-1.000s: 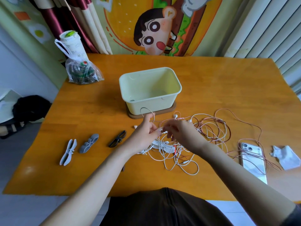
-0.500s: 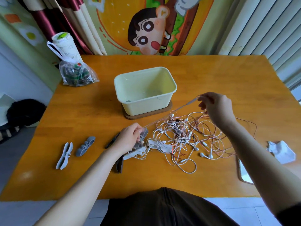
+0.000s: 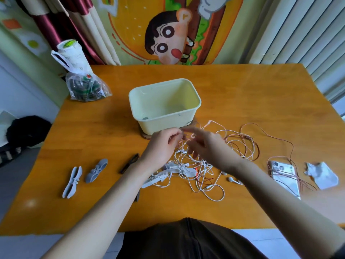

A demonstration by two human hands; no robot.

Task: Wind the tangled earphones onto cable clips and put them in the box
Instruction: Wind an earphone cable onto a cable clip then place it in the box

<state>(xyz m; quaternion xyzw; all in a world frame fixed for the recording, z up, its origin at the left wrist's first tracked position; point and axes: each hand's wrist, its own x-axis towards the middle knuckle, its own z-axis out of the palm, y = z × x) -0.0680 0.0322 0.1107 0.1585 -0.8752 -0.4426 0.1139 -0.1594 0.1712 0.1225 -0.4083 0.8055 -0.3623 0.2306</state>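
A tangle of white earphones (image 3: 197, 172) lies on the orange table (image 3: 261, 101), in front of the pale yellow box (image 3: 198, 99), whose inside holds no earphones. My left hand (image 3: 161, 146) is raised just before the box, its fingers curled and pinching a white cable. My right hand (image 3: 209, 148) is blurred right beside it, with fingers stretched toward the left fingertips and over the tangle. Two white cable clips (image 3: 155, 180) lie partly under the wires. A light grey clip (image 3: 72, 182), a darker grey clip (image 3: 97, 170) and a black clip (image 3: 130, 163) lie to the left.
A pink-copper cable (image 3: 251, 144) loops to the right and runs across a phone (image 3: 284, 176). Crumpled white paper (image 3: 322, 175) lies beyond it. A plastic bag (image 3: 86, 87) stands at the back left. The box sits on a wooden lid (image 3: 146, 136).
My right hand, which had drawn a cable end out to the right, has swung back to the left hand. My left hand has risen from the clips toward the box.
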